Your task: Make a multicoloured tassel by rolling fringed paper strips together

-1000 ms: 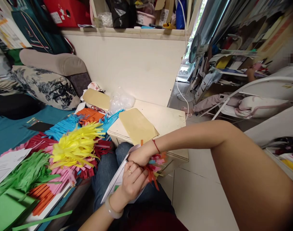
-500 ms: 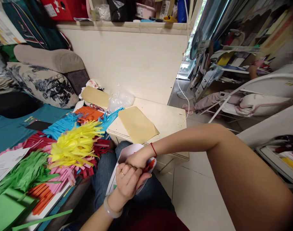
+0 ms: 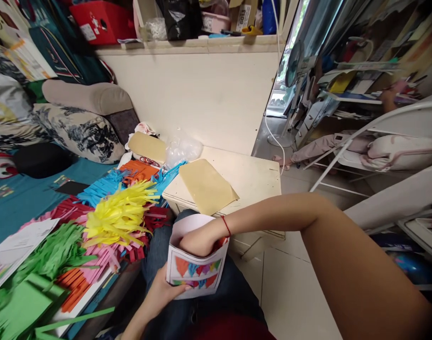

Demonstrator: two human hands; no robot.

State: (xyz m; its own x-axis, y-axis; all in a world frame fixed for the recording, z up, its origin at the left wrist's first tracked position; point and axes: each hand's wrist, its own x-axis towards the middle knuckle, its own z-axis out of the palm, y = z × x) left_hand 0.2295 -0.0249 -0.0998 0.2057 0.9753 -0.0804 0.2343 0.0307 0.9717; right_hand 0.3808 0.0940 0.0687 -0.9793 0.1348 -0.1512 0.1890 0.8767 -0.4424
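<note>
A white paper bag point(image 3: 198, 278) printed with colourful tassel pictures stands open-topped on my lap. My left hand point(image 3: 166, 289) grips its lower left side, thumb across the front. My right hand point(image 3: 198, 240) reaches down inside the bag; its fingers are hidden, and a bit of orange-red shows beside the wrist. To the left lie fringed paper bundles: yellow point(image 3: 118, 212), green point(image 3: 53, 250), blue point(image 3: 104, 185), pink point(image 3: 100, 257) and orange point(image 3: 74, 285). A tan sheet point(image 3: 207, 186) rests on the cream cabinet top.
Beyond the cream cabinet point(image 3: 254, 177) is a low wall with a shelf of boxes. A clear plastic bag point(image 3: 183, 147) sits at the cabinet's back left. At the right, a person's legs point(image 3: 318, 148) show beside a white folding chair point(image 3: 407, 123). Cushions lie at the far left.
My left hand has moved from the bag's top opening to its lower left side, uncovering the printed front. My right hand is deeper in the bag. The view has shifted slightly left.
</note>
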